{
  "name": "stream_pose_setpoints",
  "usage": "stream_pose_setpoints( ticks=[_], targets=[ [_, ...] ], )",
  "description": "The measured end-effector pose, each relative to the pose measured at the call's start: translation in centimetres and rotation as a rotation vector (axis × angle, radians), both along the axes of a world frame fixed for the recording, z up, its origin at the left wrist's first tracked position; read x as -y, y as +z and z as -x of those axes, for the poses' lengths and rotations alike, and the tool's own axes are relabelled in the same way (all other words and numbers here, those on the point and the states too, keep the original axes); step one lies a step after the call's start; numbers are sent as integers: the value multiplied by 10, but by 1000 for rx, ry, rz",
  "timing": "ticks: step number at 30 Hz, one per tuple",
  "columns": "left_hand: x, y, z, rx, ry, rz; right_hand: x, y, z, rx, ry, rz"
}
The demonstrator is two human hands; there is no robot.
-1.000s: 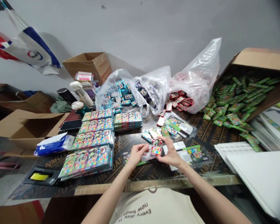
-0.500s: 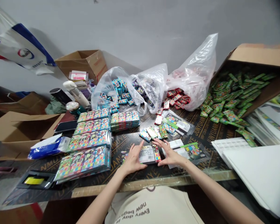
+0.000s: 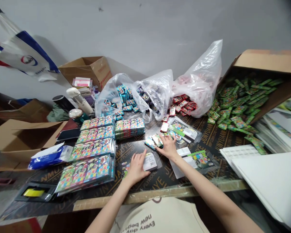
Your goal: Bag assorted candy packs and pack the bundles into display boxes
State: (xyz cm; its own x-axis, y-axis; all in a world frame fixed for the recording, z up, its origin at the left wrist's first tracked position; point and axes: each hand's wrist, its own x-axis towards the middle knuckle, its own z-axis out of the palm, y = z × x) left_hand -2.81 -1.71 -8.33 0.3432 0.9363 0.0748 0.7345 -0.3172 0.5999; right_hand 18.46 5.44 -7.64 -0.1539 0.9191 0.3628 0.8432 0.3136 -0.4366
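My left hand (image 3: 136, 169) rests on a clear plastic pouch (image 3: 157, 162) with a printed card inside that shows a grey barcode panel. Its fingers are spread and partly cover the card. Just behind the pouch, my right hand (image 3: 168, 147) reaches over a small group of candy-like packets, its fingers apart and touching them. A blue packet (image 3: 150, 143) and a whitish packet (image 3: 156, 140) show left of its fingers; others are partly hidden under the hand. Right of my right forearm lies another pouch with a green and black card (image 3: 200, 158).
Filled pouches (image 3: 92, 145) stand in stacks on the left. Behind are plastic bags with blue packets (image 3: 126, 97), dark packets (image 3: 145, 94) and red packets (image 3: 185, 105). A tipped carton (image 3: 264, 58) spills green packets at right, near white sheets (image 3: 269, 171). A wooden strip (image 3: 135, 197) edges the table.
My right hand has moved from the pouch's right end back to the small packets. The red packet at that end no longer shows. My left hand stays on the pouch, which has shifted slightly left.
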Motion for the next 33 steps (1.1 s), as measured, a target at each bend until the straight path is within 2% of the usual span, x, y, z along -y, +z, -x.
stream_pose_setpoints(
  ticks=[2, 4, 6, 8, 11, 15, 17, 18, 21, 23, 25, 27, 30, 32, 33],
  targets=[
    [-2, 3, -6, 105, 100, 14, 0, -1, 4, 17, 15, 13],
    [-6, 9, -14, 386, 286, 109, 13, 4, 11, -27, 27, -7],
    [-11, 17, -22, 678, 421, 288, 32, 13, 18, -62, 105, -8],
    [-16, 24, -29, 833, 424, 467, 50, 25, 21, -81, 232, 25],
    [-19, 31, -34, 861, 320, 592, 62, 41, 16, -148, 391, 102],
    [-17, 35, -32, 826, 198, 654, 56, 48, 0, -233, 555, 153],
    [-16, 34, -25, 792, 189, 624, 50, 42, -10, -211, 516, 113],
    [-15, 32, -20, 728, 186, 560, 48, 37, -14, -185, 463, 86],
    [-11, 22, -3, 299, 96, 245, 41, 17, -26, -102, 310, 46],
    [-8, 13, 5, -11, 0, 87, 40, 4, -30, -65, 303, 81],
    [-5, 6, 10, -140, -39, 38, 41, -4, -30, -66, 349, 148],
    [-2, 2, 11, -148, -48, 16, 43, -7, -30, -118, 405, 216],
    [0, 3, 11, -74, -84, 3, 43, -2, -31, -248, 515, 333],
    [-1, 7, 10, -1, -79, -3, 41, 5, -29, -385, 567, 419],
    [-1, 9, 9, 48, -46, -10, 41, 8, -25, -496, 548, 448]
  ],
)
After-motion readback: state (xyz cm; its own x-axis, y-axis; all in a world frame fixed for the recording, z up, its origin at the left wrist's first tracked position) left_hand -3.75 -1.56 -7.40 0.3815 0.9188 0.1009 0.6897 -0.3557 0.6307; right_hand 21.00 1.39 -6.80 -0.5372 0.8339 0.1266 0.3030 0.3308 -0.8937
